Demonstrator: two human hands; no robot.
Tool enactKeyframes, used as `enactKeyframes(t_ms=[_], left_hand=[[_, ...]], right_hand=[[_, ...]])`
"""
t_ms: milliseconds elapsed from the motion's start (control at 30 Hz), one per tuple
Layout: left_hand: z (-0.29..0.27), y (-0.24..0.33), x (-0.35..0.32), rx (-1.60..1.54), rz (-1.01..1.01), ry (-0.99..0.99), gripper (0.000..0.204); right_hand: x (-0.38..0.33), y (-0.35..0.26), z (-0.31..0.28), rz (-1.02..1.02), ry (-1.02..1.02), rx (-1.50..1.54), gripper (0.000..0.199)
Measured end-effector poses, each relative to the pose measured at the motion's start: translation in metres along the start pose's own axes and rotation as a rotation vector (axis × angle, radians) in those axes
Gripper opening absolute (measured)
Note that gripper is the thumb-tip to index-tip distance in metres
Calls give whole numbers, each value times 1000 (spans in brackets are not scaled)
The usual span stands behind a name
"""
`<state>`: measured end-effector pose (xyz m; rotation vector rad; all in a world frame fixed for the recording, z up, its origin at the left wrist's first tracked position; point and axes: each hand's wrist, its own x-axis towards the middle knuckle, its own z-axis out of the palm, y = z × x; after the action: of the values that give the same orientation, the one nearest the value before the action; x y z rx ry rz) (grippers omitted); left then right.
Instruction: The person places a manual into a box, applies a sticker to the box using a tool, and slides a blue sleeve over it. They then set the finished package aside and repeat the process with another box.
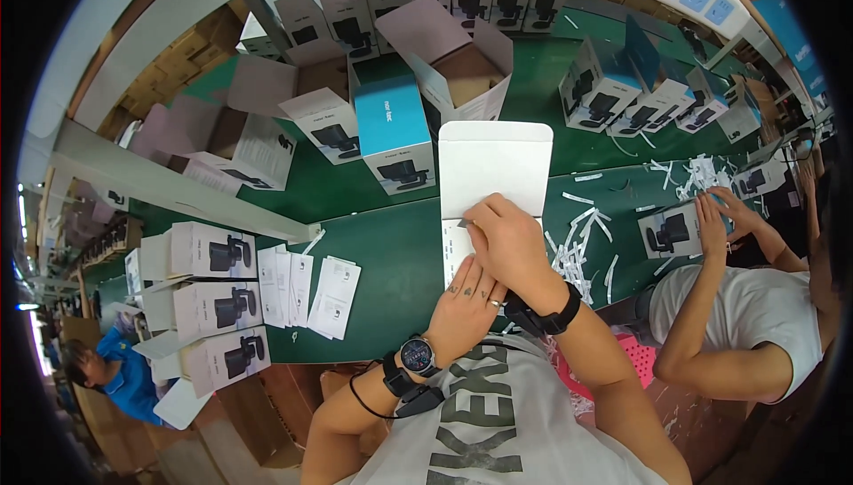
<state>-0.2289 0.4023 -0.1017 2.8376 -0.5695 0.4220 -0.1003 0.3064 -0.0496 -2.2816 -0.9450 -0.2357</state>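
A long green bench (391, 254) ran through a packing hall, crowded with printed cartons; an open brown-lined box (462, 72) stood at the far side, with a blue-topped box (394, 134) just left of it. You sat close to the bench edge; in front of you lay a flat white carton blank (493, 165), its rounded flap pointing away from you. Your right hand (511, 241) rested on the lower part of that blank, fingers curled and pinching at something small at its left edge; I could not tell what it held. Your left hand (466, 294) lay flat just below and beside it, fingers together, pressing the near end of the blank onto the bench; it gripped nothing. A watch (416, 356) sat on your left wrist and a black band (546, 314) on your right. White paper strips (577, 250) lay scattered just right of your hands. To your left, a fan of leaflets (306, 290) lay beside stacked boxes (213, 307). At your right, another person's hands (715, 218) touched a small printed box (671, 229).
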Motion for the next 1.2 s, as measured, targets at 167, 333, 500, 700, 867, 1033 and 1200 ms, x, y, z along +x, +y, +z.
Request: enactKeyframes(t_ms=[167,333,500,700,867,1033,1200], left_hand=[[1,-5,-4,-96,2,46,53],[-7,-6,-4,-146,2,54,52],[-4,-9,-7,-144,-14,18,62],[-8,-12,-9,-177,4,59,53],[-17,-13,-8,-175,10,37,58],[-20,-18,-12,-144,23,22,72],[-23,-19,-19,-197,20,-19,73]], right_hand=[[-4,0,9,9,-10,109,16],[-3,2,11,15,-61,187,20],[-3,-8,4,-29,-93,327,29],[-1,-22,5,-63,6,-11,28],[0,-21,17,5,76,-66,18],[6,-21,26,73,29,58,13],[6,-28,23,-33,-28,210,19]])
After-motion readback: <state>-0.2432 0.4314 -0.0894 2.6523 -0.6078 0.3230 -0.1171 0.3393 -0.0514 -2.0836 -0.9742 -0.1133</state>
